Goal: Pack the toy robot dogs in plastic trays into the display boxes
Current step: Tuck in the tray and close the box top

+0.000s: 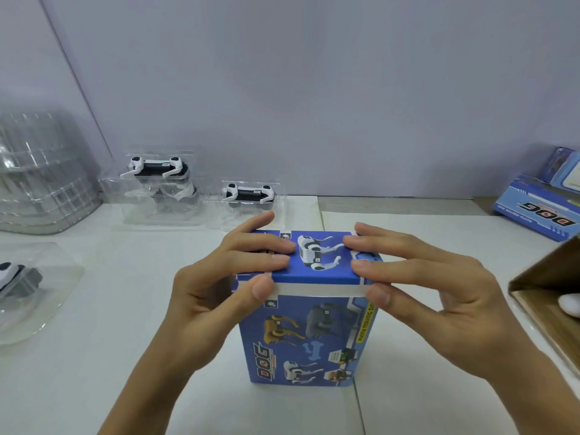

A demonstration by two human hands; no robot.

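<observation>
The upright blue printed cardboard display box [306,324] stands on the white table [94,340]; the left hand [219,277] and right hand [439,284] press its top flap with straight fingers, thumbs against the front edge.

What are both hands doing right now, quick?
Left hand: open, straight fingers pressing the top flap of the blue display box, thumb at its front edge.
Right hand: open, pressing the same flap.

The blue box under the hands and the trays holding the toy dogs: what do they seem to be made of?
The blue box looks like thin printed cardboard with a slight sheen; its folded top flap shows a white edge. The trays look like thin clear moulded plastic, since the table shows through.
</observation>
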